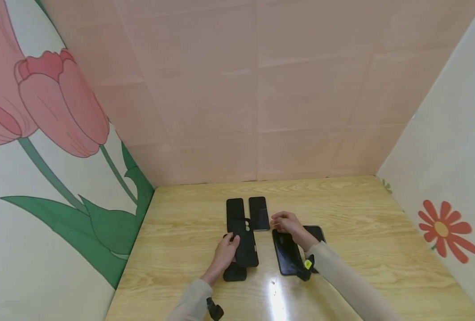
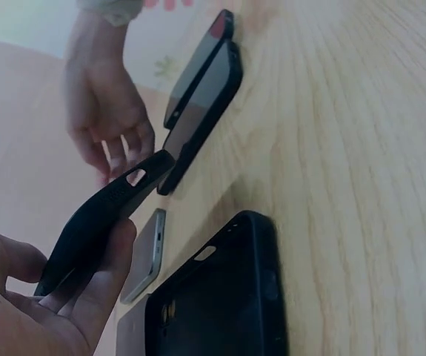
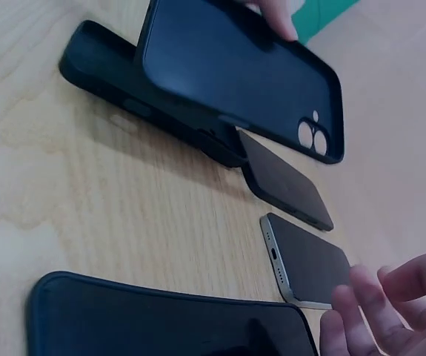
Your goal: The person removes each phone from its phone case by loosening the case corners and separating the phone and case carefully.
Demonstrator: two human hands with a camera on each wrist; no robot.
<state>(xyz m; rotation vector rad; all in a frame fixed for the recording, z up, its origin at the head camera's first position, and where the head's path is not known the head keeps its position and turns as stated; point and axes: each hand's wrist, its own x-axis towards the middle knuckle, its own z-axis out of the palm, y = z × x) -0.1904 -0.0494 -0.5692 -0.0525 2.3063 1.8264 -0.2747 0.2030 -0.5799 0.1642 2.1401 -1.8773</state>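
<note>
A black phone case (image 1: 246,247) with camera cutouts is gripped along its side by my left hand (image 1: 224,252); the right wrist view shows the hollow inside of this case (image 3: 235,67). Below the held case lies another black case (image 2: 216,311) on the table. My right hand (image 1: 288,224) holds nothing, its fingers loosely bent over the far end of a dark phone (image 1: 287,256). Just left of that hand lies a phone with a pale metal edge (image 3: 309,259). In the left wrist view, my left thumb and fingers (image 2: 116,259) hold the case tilted above the table.
Farther back on the left lies a dark phone (image 1: 235,207). Another dark device (image 1: 315,232) sits beside the phone under my right forearm. The wooden table (image 1: 361,214) meets a pink back wall and flowered side walls.
</note>
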